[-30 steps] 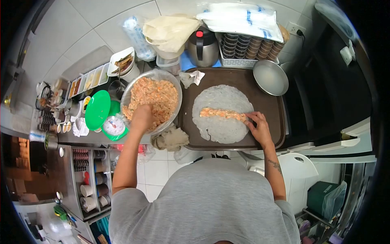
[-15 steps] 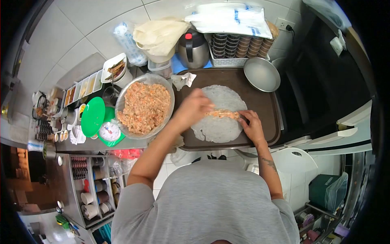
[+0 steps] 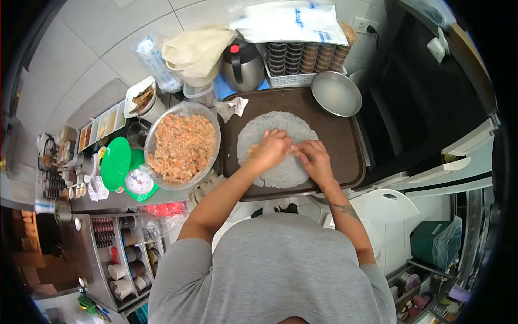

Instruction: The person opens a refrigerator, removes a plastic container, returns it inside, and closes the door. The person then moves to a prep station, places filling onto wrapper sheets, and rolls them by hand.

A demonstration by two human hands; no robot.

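A round, greyish translucent wrapper sheet (image 3: 278, 175), like rice paper, lies flat on the brown tray (image 3: 334, 181). A strip of orange-pink minced filling (image 3: 252, 150) runs across it, mostly hidden under my fingers. My left hand (image 3: 275, 147) bends over the strip from above with its fingers curled together on it. At the strip's right end, my right hand (image 3: 316, 160) pinches the filling between thumb and fingers. Both hands are close together over the middle of the sheet. Left of the tray, a large plastic-lined bowl (image 3: 214, 154) holds a heap of the same minced mix.
A metal pan (image 3: 336, 94) rests on the tray's far right corner, and crumpled paper (image 3: 232, 108) on its far left. Behind stand a steel jug (image 3: 247, 70) and a basket (image 3: 291, 81) of stacked small tubs. A green scale (image 3: 141, 181) sits left of the bowl.
My left hand has moved down onto the filling strip, and my right hand has shifted left along it. The strip's left end now shows beyond my left hand. The whole view has shifted slightly.
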